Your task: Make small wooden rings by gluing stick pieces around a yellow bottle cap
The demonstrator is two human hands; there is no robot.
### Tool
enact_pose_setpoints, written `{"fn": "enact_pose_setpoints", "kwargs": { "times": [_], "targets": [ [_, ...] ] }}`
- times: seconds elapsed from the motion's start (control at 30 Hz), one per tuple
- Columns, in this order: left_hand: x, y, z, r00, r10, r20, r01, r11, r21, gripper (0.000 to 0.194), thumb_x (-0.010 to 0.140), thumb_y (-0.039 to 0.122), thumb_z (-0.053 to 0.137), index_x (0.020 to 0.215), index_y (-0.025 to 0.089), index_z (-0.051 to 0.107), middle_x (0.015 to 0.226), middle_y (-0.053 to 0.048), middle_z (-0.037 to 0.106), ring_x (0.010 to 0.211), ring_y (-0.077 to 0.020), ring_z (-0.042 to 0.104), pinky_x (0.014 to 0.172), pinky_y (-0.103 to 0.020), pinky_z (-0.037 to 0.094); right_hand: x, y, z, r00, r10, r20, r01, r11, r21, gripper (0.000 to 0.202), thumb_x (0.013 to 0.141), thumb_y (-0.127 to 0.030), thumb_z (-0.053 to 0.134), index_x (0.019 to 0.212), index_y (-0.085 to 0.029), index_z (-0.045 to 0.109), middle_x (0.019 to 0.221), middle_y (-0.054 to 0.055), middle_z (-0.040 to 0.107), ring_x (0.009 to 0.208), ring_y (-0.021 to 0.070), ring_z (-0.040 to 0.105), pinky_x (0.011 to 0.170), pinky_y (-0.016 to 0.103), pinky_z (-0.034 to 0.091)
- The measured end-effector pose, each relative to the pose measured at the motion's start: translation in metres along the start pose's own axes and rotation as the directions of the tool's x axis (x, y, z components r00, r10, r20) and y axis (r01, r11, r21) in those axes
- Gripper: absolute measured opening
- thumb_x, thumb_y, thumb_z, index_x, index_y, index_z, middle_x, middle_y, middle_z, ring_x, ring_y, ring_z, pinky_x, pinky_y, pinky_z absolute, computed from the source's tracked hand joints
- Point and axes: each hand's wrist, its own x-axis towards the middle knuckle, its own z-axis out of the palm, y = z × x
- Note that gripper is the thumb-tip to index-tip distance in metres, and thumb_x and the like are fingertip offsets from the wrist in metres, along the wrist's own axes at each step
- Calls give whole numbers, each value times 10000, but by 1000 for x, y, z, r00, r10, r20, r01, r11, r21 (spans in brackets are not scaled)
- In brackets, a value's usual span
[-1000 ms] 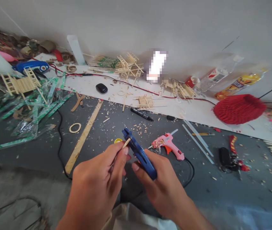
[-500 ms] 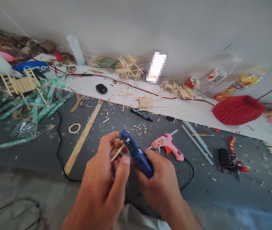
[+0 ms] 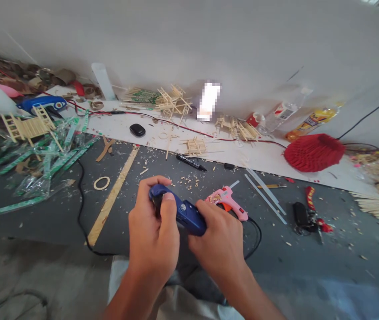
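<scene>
A dark blue hand tool [image 3: 185, 213] is held in front of me above the table, slanting from upper left to lower right; its exact kind is unclear. My right hand [image 3: 219, 235] is closed round its lower end. Around its upper end wraps my left hand [image 3: 154, 222], the thumb lying on top. Whatever may be under the left fingers, such as a thin wooden stick, is hidden. Just beyond my right hand lies a pink glue gun [image 3: 237, 208] with an orange trigger. A black marker [image 3: 191, 162] and small wood chips lie behind the hands.
Clear glue sticks [image 3: 265, 198], keys [image 3: 309, 218] and bamboo sticks [image 3: 376, 205] lie to the right. Along the wall are small stick-built models [image 3: 196, 146], bottles [image 3: 314, 121] and a red knitted item [image 3: 314, 152]. Green-striped plastic wrappers [image 3: 47, 166] and a wooden ring [image 3: 101, 183] lie left.
My left hand has closed over the tool's head; the wooden stick seen in it before is out of sight. The tool has tilted flatter and moved slightly left. The view has shifted.
</scene>
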Motion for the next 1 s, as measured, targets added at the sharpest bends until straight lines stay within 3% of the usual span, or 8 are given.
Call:
{"fn": "enact_pose_setpoints", "kwargs": {
  "times": [0.2,0.47,0.67,1.0],
  "targets": [
    [-16,19,-3,999,11,-53,-8,999,44,162,1006,217,486,1094,281,605,546,110,461,379,-137,445,412,-267,352,-10,0,-2,997,-74,-36,77,992,99,141,682,-196,553,729,-250,431,702,-7,584,657,195,524,643,325,282],
    [-23,31,-7,993,52,-104,-43,995,91,189,983,278,484,1100,262,631,500,127,420,331,-123,405,387,-261,338,-15,-2,-7,970,-205,-132,223,964,142,101,734,-203,576,755,-241,485,697,-14,558,626,181,502,618,311,320],
    [-25,32,-6,992,34,-119,-22,994,105,207,995,315,477,1124,270,633,516,127,462,352,-126,430,423,-284,350,-14,-4,-8,966,-208,-155,232,960,156,6,773,-219,587,773,-215,583,710,5,598,626,190,524,608,323,350],
    [-24,34,-6,995,17,-96,-5,992,123,198,1012,299,466,1128,272,624,524,124,464,364,-132,431,432,-293,356,-14,-4,-11,965,-222,-141,243,958,152,144,802,-234,575,888,-179,677,747,35,645,663,235,597,616,354,395]
  ]
}}
